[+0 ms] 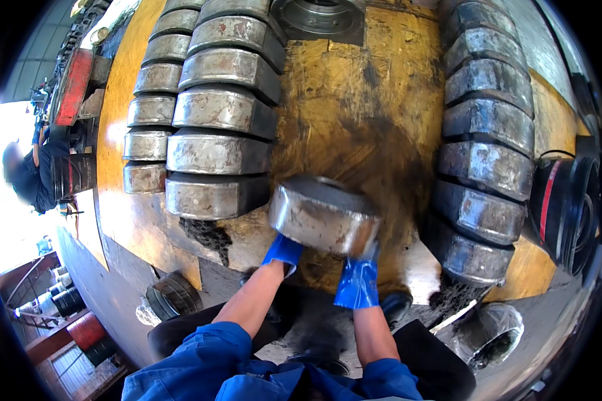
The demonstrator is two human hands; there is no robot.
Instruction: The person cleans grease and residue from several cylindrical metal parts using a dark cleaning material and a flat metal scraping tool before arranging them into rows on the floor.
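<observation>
A thick, round steel block (321,217) with a shiny rim and a dark top is held tilted between my hands, just above the stained wooden boards. My left hand (284,252), in a blue glove, grips its near left side. On the near right side is my right hand (359,275), also in a blue glove. The block hides most of the fingers of both hands. Left of the block stands a row of similar steel blocks (214,154), and another row (485,167) lines the right side.
A narrower row of blocks (147,144) stands farther left. At the far end lies a round metal flange (320,20). A black cylinder with a red stripe (563,207) is at the right. Near my legs are a dark drum (174,296) and a plastic-lined container (491,334). Another person (37,170) is far left.
</observation>
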